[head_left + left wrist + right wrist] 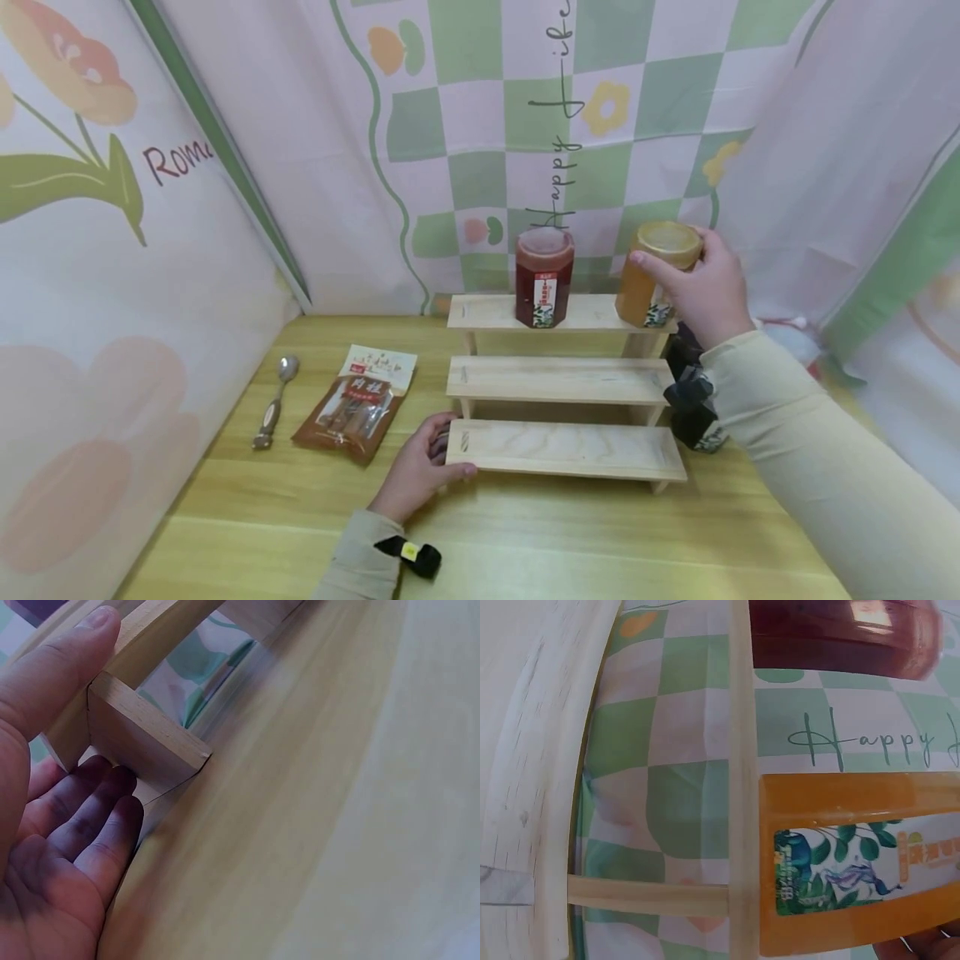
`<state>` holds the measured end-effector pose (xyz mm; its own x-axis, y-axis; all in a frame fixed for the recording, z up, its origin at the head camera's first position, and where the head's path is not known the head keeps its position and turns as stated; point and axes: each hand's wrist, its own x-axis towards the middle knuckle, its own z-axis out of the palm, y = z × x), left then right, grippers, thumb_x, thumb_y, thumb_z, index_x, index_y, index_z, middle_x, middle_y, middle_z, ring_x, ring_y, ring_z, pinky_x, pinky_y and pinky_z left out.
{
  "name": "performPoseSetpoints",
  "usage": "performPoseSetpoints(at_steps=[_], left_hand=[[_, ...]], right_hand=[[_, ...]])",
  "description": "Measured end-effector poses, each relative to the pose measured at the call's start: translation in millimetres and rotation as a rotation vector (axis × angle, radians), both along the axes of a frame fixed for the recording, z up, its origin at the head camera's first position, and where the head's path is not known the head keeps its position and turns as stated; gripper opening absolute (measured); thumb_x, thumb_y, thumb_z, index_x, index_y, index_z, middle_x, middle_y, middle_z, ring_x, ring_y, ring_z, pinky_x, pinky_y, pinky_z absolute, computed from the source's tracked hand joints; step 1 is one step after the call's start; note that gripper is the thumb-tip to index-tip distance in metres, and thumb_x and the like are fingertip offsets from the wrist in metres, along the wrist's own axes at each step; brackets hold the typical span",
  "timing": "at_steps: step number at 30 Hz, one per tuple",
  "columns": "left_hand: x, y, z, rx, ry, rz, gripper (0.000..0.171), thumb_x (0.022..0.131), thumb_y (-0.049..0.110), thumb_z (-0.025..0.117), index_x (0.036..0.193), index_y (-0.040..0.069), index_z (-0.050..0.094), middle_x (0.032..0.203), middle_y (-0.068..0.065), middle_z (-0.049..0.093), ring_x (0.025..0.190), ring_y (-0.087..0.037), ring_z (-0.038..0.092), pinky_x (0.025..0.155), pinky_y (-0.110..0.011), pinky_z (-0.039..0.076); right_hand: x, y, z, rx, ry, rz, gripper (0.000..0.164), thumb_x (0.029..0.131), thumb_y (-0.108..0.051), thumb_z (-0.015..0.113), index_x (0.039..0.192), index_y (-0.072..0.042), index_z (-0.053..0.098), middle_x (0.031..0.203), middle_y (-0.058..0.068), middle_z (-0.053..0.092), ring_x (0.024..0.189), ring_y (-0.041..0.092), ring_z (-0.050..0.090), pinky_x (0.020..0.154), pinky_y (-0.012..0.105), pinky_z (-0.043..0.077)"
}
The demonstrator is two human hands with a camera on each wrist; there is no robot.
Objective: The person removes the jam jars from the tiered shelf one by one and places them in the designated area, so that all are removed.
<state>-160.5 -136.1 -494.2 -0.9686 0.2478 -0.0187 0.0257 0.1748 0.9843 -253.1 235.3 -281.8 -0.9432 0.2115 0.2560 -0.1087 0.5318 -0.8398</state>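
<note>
A three-step wooden stand (558, 379) stands on the table. My left hand (416, 471) grips the left end of its lowest step; the left wrist view shows the thumb on the board (142, 637) and the fingers beneath, beside the support. On the top step, at its right end, is a jar of orange-yellow contents (637, 287) with a leafy label. My right hand (708, 287) holds this jar near its lid, thumb in front. A jar of dark red contents (531, 292) stands upright on the same step, left of the orange one, untouched.
Left of the stand lie a brown-and-white packet (356, 408) and a metal spoon (276, 400). Dark objects (693, 417), partly hidden by the right arm, are beside the stand's right end. A checked curtain (480, 125) hangs close behind the stand.
</note>
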Motion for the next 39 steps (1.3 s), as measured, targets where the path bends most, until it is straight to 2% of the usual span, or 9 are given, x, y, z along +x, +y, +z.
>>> performPoseSetpoints(at_steps=[2, 4, 6, 8, 18, 29, 33, 39], left_hand=[[0.0, 0.4, 0.7, -0.004, -0.003, -0.001, 0.094, 0.072, 0.026, 0.090, 0.149, 0.005, 0.040, 0.142, -0.015, 0.054, 0.129, -0.033, 0.054, 0.108, -0.041, 0.047], [0.0, 0.6, 1.4, -0.014, -0.005, 0.002, 0.094, 0.072, 0.027, 0.090, 0.149, 0.006, 0.040, 0.142, -0.014, 0.055, 0.129, -0.032, 0.054, 0.108, -0.041, 0.047], [-0.1, 0.9, 2.0, -0.019, -0.006, 0.003, 0.094, 0.072, 0.027, 0.090, 0.149, 0.006, 0.040, 0.143, -0.014, 0.054, 0.129, -0.032, 0.054, 0.109, -0.042, 0.047], [-0.3, 1.0, 2.4, -0.020, -0.006, 0.003, 0.094, 0.072, 0.027, 0.090, 0.149, 0.006, 0.040, 0.143, -0.014, 0.054, 0.130, -0.033, 0.053, 0.109, -0.042, 0.047], [0.9, 0.7, 1.6, -0.026, -0.006, 0.011, 0.093, 0.072, 0.026, 0.090, 0.149, 0.007, 0.041, 0.143, -0.015, 0.054, 0.130, -0.033, 0.053, 0.109, -0.042, 0.047], [3.0, 2.3, 4.7, -0.009, -0.014, 0.011, 0.091, 0.074, 0.022, 0.089, 0.150, 0.006, 0.040, 0.144, -0.016, 0.053, 0.131, -0.034, 0.052, 0.109, -0.041, 0.046], [3.5, 2.6, 5.1, 0.002, -0.006, 0.012, 0.090, 0.074, 0.020, 0.089, 0.149, 0.005, 0.040, 0.142, -0.018, 0.054, 0.129, -0.035, 0.053, 0.108, -0.042, 0.047], [2.9, 1.9, 3.2, 0.002, -0.005, 0.013, 0.092, 0.074, 0.022, 0.089, 0.149, 0.006, 0.040, 0.142, -0.017, 0.054, 0.129, -0.035, 0.053, 0.108, -0.041, 0.048]], right_hand=[[3.4, 2.1, 1.3, -0.016, -0.006, 0.010, 0.102, 0.081, -0.065, 0.071, 0.157, -0.011, 0.029, 0.151, 0.016, 0.042, 0.132, 0.029, 0.043, 0.107, 0.044, 0.043], [6.9, 4.5, 2.0, -0.035, -0.011, 0.016, 0.105, 0.082, -0.064, 0.072, 0.159, -0.013, 0.023, 0.158, 0.015, 0.033, 0.143, 0.031, 0.032, 0.118, 0.054, 0.028], [10.3, 6.9, 1.8, -0.045, -0.014, 0.021, 0.107, 0.083, -0.063, 0.072, 0.161, -0.013, 0.019, 0.163, 0.014, 0.025, 0.149, 0.031, 0.021, 0.123, 0.057, 0.015], [13.5, 9.1, 0.9, -0.040, -0.015, 0.024, 0.107, 0.083, -0.063, 0.071, 0.161, -0.013, 0.017, 0.165, 0.013, 0.021, 0.151, 0.031, 0.016, 0.123, 0.058, 0.010], [29.1, 21.0, -10.7, -0.011, -0.014, 0.042, 0.100, 0.086, -0.056, 0.073, 0.161, -0.015, 0.020, 0.167, 0.008, 0.019, 0.153, 0.028, 0.014, 0.124, 0.057, 0.010], [51.0, 29.2, -25.6, -0.087, -0.007, 0.027, 0.093, 0.090, -0.044, 0.075, 0.161, -0.019, 0.021, 0.167, 0.003, 0.019, 0.153, 0.020, 0.014, 0.126, 0.045, 0.011], [59.2, 30.4, -30.9, -0.100, -0.019, 0.010, 0.091, 0.090, -0.044, 0.074, 0.161, -0.022, 0.022, 0.167, 0.000, 0.020, 0.153, 0.019, 0.014, 0.126, 0.044, 0.007], [74.6, 34.9, -42.9, -0.135, -0.033, -0.013, 0.084, 0.092, -0.043, 0.072, 0.159, -0.025, 0.026, 0.166, -0.003, 0.022, 0.153, 0.021, 0.016, 0.126, 0.045, 0.013]])
